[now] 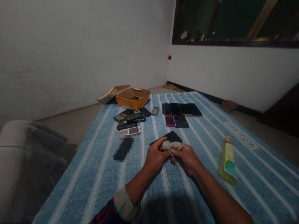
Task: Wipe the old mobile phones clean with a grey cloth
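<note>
A crumpled whitish cloth [171, 145] is held between both hands near the middle of the view. My left hand [156, 155] has its fingers closed on the cloth's left side. On its right side, my right hand [187, 158] pinches the same cloth. Just beyond the hands, a flat black device [173, 137] lies on the striped blue cover [105, 174], partly hidden by the left fingers and the cloth. To the left lies a dark pixelated object [123, 148].
Several old phones [134, 117] lie loosely at left, below an open orange box [133, 100]. Further phones stand in rows, including a pink one [169, 120], beyond the hands. A yellow-green bottle [227, 163] lies at right.
</note>
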`<action>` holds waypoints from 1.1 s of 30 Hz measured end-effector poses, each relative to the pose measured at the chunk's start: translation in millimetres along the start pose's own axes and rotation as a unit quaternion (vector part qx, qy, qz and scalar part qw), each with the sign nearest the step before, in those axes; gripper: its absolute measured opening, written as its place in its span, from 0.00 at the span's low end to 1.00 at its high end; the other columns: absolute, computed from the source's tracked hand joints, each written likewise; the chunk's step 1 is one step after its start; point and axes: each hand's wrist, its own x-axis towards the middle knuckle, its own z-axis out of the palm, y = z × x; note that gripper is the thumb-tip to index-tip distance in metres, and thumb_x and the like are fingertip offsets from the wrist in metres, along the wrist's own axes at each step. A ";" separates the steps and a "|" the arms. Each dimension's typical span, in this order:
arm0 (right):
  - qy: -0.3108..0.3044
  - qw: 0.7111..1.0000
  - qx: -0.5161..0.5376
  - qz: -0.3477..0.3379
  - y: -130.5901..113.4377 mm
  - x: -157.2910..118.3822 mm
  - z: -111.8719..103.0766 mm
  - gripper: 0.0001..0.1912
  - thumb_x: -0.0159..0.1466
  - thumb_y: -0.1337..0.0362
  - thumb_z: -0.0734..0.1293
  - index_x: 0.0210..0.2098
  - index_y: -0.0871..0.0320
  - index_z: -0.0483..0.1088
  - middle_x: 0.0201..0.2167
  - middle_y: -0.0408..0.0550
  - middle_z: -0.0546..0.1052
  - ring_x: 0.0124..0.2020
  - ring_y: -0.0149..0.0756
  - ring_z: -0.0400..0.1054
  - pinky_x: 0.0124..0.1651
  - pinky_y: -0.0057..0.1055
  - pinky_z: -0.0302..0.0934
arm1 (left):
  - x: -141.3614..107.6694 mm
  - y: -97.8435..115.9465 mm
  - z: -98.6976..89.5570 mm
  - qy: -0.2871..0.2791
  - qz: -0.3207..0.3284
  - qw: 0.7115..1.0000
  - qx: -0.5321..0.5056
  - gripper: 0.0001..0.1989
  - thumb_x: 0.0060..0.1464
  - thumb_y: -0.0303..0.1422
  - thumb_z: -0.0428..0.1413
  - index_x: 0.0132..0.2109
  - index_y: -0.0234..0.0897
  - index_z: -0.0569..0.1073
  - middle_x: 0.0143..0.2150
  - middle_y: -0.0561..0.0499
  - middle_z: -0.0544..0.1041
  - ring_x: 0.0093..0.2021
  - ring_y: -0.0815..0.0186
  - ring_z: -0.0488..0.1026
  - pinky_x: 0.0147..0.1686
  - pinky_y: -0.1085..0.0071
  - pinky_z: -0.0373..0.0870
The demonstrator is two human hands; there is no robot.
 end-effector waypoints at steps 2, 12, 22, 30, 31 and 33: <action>-0.019 1.000 0.009 0.015 -0.2 -0.8 -1.1 0.17 0.46 0.57 0.79 0.29 0.63 0.77 0.19 0.45 0.75 0.16 0.28 0.65 0.19 0.24 0.57 | 1.5 -1.5 -3.0 -0.042 -0.029 0.999 -0.011 0.15 0.30 0.24 0.65 0.33 0.33 0.79 0.27 0.51 0.78 0.28 0.66 0.73 0.31 0.71 0.70; -0.020 0.998 0.049 0.039 2.1 -0.5 -3.7 0.16 0.46 0.59 0.79 0.30 0.62 0.77 0.22 0.44 0.76 0.19 0.29 0.68 0.22 0.24 0.60 | 3.6 -11.8 -5.7 -0.010 0.060 0.996 0.060 0.02 0.36 0.25 0.63 0.23 0.35 0.78 0.26 0.51 0.75 0.29 0.65 0.71 0.31 0.70 0.67; 0.030 0.997 0.067 -0.015 3.0 -5.0 2.6 0.18 0.46 0.59 0.79 0.34 0.60 0.78 0.27 0.44 0.78 0.27 0.30 0.70 0.29 0.25 0.62 | -4.5 -16.6 7.1 0.000 -0.063 0.995 -0.081 0.09 0.36 0.27 0.64 0.31 0.32 0.80 0.25 0.52 0.77 0.25 0.71 0.69 0.28 0.73 0.65; 0.009 0.992 0.116 -0.041 4.2 -5.7 3.3 0.16 0.47 0.61 0.79 0.35 0.58 0.78 0.30 0.44 0.79 0.31 0.32 0.70 0.36 0.28 0.63 | -9.5 -14.9 12.7 -0.020 -0.126 0.975 -0.180 0.13 0.33 0.26 0.66 0.33 0.30 0.81 0.28 0.50 0.79 0.25 0.73 0.70 0.28 0.76 0.64; 0.018 0.993 0.112 -0.042 4.3 -5.7 3.4 0.16 0.47 0.61 0.79 0.34 0.59 0.79 0.29 0.44 0.79 0.30 0.32 0.70 0.36 0.28 0.63 | -9.5 -15.5 12.7 -0.021 -0.128 0.975 -0.179 0.13 0.33 0.26 0.66 0.33 0.30 0.81 0.28 0.51 0.78 0.25 0.73 0.70 0.28 0.76 0.64; 0.038 0.993 0.102 -0.043 4.6 -5.6 3.8 0.16 0.46 0.60 0.79 0.33 0.60 0.79 0.28 0.45 0.79 0.29 0.32 0.70 0.35 0.29 0.63 | -9.0 -17.5 12.6 -0.018 -0.127 0.979 -0.158 0.13 0.34 0.27 0.66 0.34 0.30 0.80 0.28 0.51 0.78 0.25 0.73 0.70 0.27 0.76 0.64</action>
